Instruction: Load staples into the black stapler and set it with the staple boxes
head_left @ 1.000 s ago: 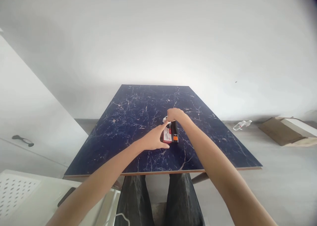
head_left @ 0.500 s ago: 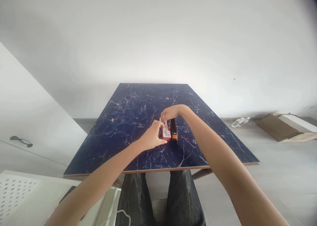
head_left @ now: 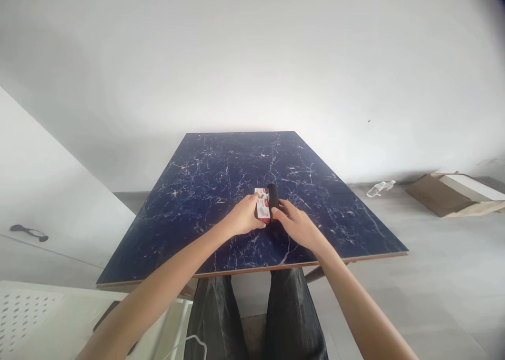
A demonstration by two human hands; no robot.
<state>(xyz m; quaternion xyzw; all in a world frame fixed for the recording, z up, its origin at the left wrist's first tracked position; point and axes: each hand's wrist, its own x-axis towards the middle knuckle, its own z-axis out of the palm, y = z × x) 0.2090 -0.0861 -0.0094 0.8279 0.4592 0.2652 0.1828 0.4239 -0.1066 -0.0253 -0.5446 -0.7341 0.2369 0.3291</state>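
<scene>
The left hand (head_left: 242, 217) is closed against a small white-and-red box (head_left: 262, 205), and the right hand (head_left: 298, 227) is brought in just beside it, its fingers set on the near end of a black oblong tool (head_left: 272, 199) (a bit of orange shows under those fingers). The hands are held close together, with box and tool between them; whether the tool is gripped cannot be told. Box and tool are placed side by side, touching, near the middle of the dark blue marble-veined tabletop (head_left: 221, 165). Below its front edge, knees in dark jeans (head_left: 215, 318) are seen, with a white perforated panel (head_left: 23, 318) at lower left and a white cabinet (head_left: 59, 212) beyond it. On the grey floor (head_left: 434, 255) at right, a plastic bottle (head_left: 377, 189) and a cardboard box (head_left: 445, 196) are seen against a white wall (head_left: 252, 60).
</scene>
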